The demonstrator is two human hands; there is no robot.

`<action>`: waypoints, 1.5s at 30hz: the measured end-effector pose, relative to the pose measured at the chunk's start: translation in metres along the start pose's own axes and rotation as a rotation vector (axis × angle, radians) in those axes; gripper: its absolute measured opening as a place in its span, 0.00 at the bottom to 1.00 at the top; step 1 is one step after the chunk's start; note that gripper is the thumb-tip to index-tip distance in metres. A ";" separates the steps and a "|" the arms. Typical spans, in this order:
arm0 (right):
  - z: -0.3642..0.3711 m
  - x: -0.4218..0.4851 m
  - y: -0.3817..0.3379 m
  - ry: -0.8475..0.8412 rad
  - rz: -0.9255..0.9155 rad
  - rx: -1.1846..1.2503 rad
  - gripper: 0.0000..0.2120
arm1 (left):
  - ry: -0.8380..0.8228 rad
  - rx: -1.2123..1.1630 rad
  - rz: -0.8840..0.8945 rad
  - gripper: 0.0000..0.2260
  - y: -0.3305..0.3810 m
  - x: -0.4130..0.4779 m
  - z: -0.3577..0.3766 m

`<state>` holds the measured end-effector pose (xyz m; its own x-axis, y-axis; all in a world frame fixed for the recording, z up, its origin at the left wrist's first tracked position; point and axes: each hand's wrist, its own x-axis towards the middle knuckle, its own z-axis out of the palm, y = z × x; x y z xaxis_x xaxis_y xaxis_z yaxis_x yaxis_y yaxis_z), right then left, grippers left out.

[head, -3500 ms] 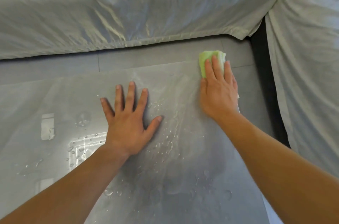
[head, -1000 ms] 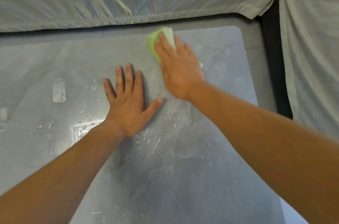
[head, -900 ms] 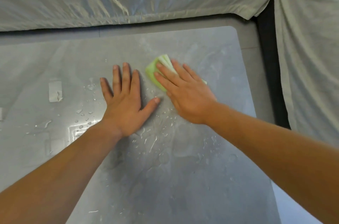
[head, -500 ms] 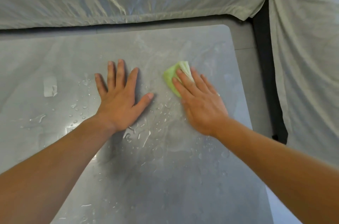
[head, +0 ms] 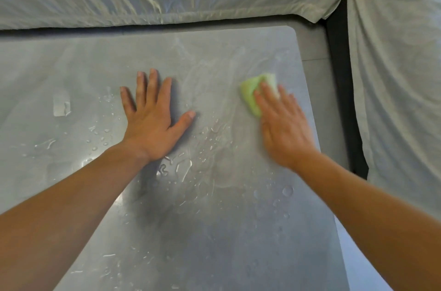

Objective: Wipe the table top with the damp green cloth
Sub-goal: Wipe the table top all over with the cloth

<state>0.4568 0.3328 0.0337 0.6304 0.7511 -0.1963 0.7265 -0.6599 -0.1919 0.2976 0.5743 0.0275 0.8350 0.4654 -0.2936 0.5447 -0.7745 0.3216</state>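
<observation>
Clearly the cloth [head: 256, 92] sits under the right hand [head: 284, 131], at about three o'clock from the table's [head: 214, 231] middle and close to its right edge. It is folded into a small pad, its long axis running roughly eleven to five o'clock, and it sticks out past the fingertips toward eleven. The right hand lies flat on it, fingers straight and close together, pressing rather than pinching; the hand is slightly blurred.

The left hand [head: 152, 123] is spread flat on the bare top at about nine o'clock from the cloth, well apart from it, thumb pointing toward the cloth; it reads as a brace.

Beads and streaks of water [head: 181, 166] lie between and below the two hands, at about seven to eight o'clock from the cloth. So the wet ground probably left to wipe lies leftward and toward the person, and the right hand, already on the cloth, is the one placed to sweep it there.
</observation>
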 end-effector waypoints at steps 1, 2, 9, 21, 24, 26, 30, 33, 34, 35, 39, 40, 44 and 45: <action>-0.003 0.009 0.004 0.021 0.146 0.030 0.27 | 0.015 -0.054 -0.001 0.40 -0.001 -0.002 -0.002; -0.004 0.014 0.002 0.045 0.278 0.060 0.27 | 0.035 -0.084 -0.002 0.39 -0.002 -0.006 -0.004; 0.026 -0.047 -0.071 -0.011 -0.133 0.001 0.28 | 0.052 -0.035 -0.089 0.36 -0.007 -0.055 0.009; 0.024 0.025 -0.109 0.006 -0.415 -0.060 0.28 | -0.021 -0.048 -0.084 0.36 -0.015 -0.055 0.010; 0.018 0.006 -0.080 -0.112 -0.682 -0.156 0.29 | -0.029 -0.085 -0.082 0.37 -0.015 -0.057 0.008; 0.012 0.038 -0.074 -0.088 -0.637 -0.134 0.30 | -0.026 -0.086 -0.086 0.38 -0.015 -0.057 0.008; 0.006 0.084 -0.111 -0.010 -0.249 0.017 0.29 | -0.016 -0.093 -0.086 0.38 -0.015 -0.055 0.011; 0.021 0.041 -0.121 -0.025 -0.428 -0.034 0.31 | 0.027 -0.175 -0.062 0.38 -0.017 -0.057 0.009; 0.025 0.019 -0.115 -0.051 -0.536 -0.078 0.32 | 0.052 -0.223 -0.053 0.38 -0.017 -0.058 0.008; 0.025 -0.001 -0.106 -0.093 -0.623 -0.122 0.32 | 0.075 -0.264 -0.051 0.39 -0.017 -0.060 0.007; 0.017 -0.005 -0.059 -0.092 -0.605 -0.120 0.32 | 0.075 -0.206 -0.069 0.41 -0.015 -0.059 0.008; 0.014 0.004 -0.053 -0.045 -0.474 -0.053 0.31 | 0.059 -0.149 -0.070 0.40 -0.015 -0.059 0.010; 0.016 0.006 -0.078 0.068 -0.007 0.071 0.30 | 0.033 0.013 -0.082 0.40 -0.014 -0.058 0.015; 0.022 -0.008 -0.087 0.079 -0.013 0.066 0.31 | 0.031 0.022 -0.081 0.41 -0.014 -0.058 0.015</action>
<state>0.3825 0.3838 0.0308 0.6421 0.7576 -0.1177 0.7169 -0.6477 -0.2578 0.2406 0.5516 0.0270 0.7901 0.5400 -0.2900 0.6094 -0.7427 0.2776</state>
